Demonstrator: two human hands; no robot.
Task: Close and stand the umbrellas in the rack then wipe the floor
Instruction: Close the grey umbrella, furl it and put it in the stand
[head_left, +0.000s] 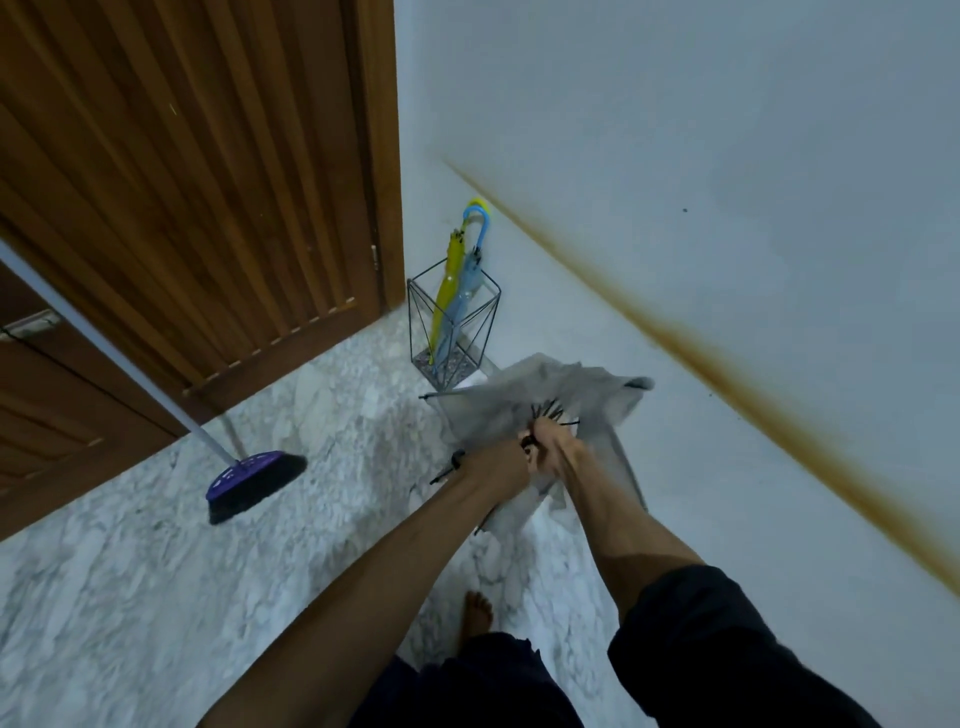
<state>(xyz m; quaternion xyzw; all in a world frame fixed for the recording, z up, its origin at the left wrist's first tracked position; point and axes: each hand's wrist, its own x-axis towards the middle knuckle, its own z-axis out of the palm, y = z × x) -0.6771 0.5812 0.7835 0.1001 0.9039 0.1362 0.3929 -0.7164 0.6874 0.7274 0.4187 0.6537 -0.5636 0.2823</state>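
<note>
— Gripping the half-folded grey umbrella (511, 387) with left hand (506, 457) and right hand (548, 441) together, clamped round its shaft among the ribs.
— Pointing where?
— Forward, seemingly, lengthwise away from the body, toward the rack (492, 291): just ahead, slightly left, nearer the left hand.
— Already holding yellow umbrella (445, 296) and blue umbrella (471, 270) upright. Likely needs tipping tip-down.
</note>
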